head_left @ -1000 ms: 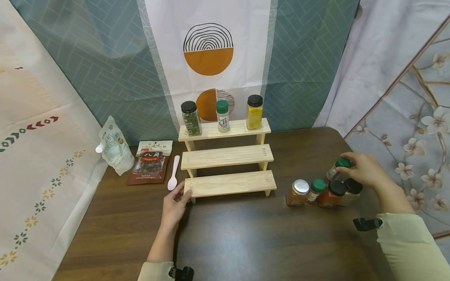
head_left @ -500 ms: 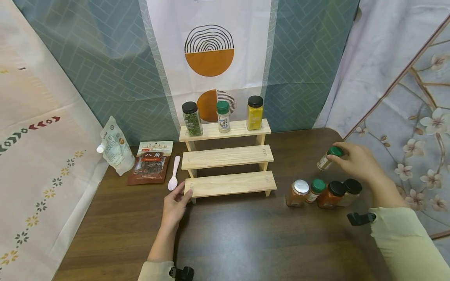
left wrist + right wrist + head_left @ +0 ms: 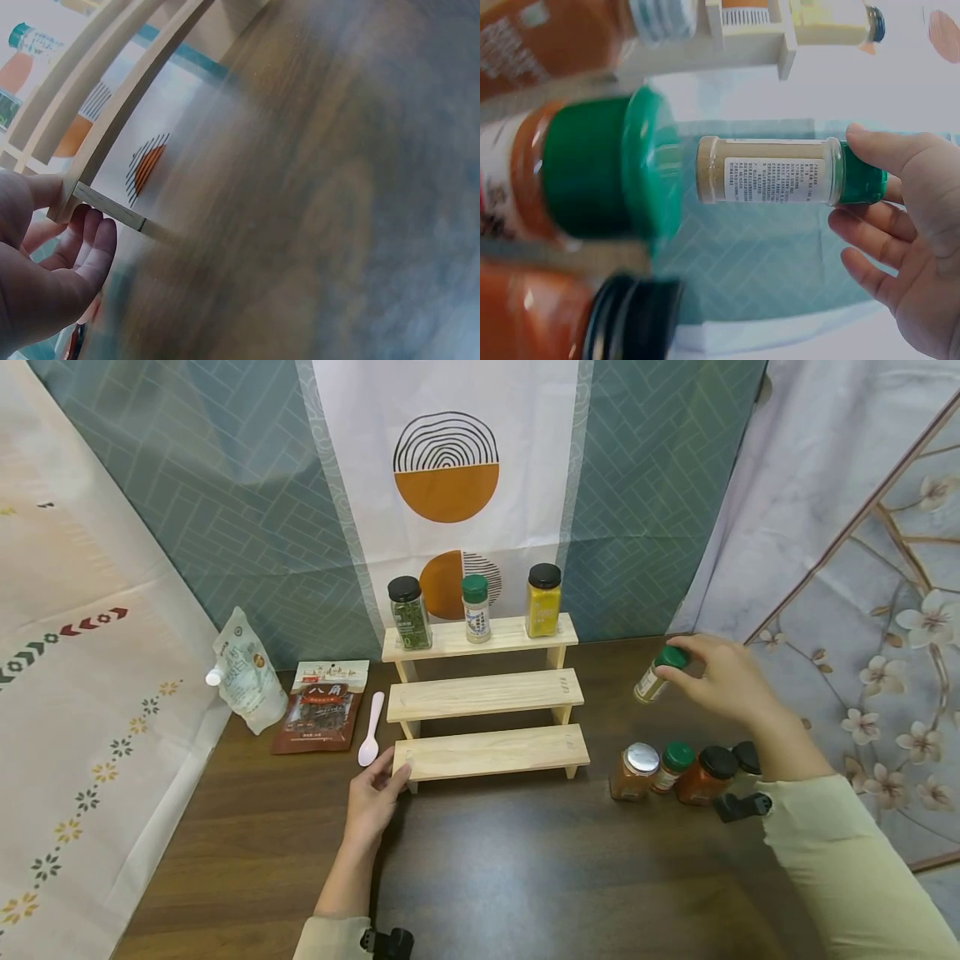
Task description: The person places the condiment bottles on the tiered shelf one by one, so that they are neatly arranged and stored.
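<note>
My right hand (image 3: 720, 681) pinches a small spice jar (image 3: 769, 171) by its green cap, thumb on one side and fingers on the other. Tan powder and a white printed label show through the jar's clear wall. It hangs tilted, right of the wooden three-step rack (image 3: 487, 693). My left hand (image 3: 375, 797) grips the left end of the rack's lowest step, thumb on top and fingers under it, as the left wrist view also shows. On the top step stand a green-herb jar (image 3: 409, 614), a green-capped shaker (image 3: 476, 610) and a yellow jar (image 3: 543, 602).
Several jars stand at the right: a silver-capped one (image 3: 636, 772), a green-capped one (image 3: 674, 767), a black-capped orange one (image 3: 707, 775) and another partly behind my forearm. At the left lie a spouted pouch (image 3: 247, 677), a brown packet (image 3: 321, 710) and a pink spoon (image 3: 371, 731).
My right hand has lifted the green-capped spice jar from behind the other jars and carried it left toward the rack. My left hand has stayed on the lowest step.
</note>
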Demonstrator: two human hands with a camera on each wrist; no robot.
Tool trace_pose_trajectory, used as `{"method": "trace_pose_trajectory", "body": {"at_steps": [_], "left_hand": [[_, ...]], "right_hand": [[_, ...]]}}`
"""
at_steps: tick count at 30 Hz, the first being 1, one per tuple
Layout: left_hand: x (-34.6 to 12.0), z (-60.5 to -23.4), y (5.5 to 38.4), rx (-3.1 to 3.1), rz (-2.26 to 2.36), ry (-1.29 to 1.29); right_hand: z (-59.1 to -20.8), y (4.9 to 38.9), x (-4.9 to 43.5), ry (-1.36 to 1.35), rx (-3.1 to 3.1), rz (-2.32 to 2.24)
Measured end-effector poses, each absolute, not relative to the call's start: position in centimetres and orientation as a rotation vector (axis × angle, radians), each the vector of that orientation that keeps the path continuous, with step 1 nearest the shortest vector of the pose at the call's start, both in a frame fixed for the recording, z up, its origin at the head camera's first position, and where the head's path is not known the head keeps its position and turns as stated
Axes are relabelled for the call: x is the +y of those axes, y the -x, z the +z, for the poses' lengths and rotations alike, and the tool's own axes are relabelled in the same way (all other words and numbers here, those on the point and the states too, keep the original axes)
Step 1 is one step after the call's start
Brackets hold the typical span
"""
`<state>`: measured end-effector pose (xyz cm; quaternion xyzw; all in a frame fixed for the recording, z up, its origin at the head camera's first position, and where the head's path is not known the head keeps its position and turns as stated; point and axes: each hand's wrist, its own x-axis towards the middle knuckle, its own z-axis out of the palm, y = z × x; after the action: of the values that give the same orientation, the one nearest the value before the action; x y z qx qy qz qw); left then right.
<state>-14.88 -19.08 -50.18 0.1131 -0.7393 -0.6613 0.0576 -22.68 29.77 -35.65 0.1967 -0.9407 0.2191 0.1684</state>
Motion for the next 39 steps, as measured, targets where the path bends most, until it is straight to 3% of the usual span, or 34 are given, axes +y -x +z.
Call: {"method": "trace_pose_trajectory", "body": {"at_steps": [39], "left_hand": [[-19.1,-50.5,15.0,-2.245,-1.972,-0.373]], "right_hand": [[-34.2,25.5,16.3,-0.951,-2.535,0.804]]}}
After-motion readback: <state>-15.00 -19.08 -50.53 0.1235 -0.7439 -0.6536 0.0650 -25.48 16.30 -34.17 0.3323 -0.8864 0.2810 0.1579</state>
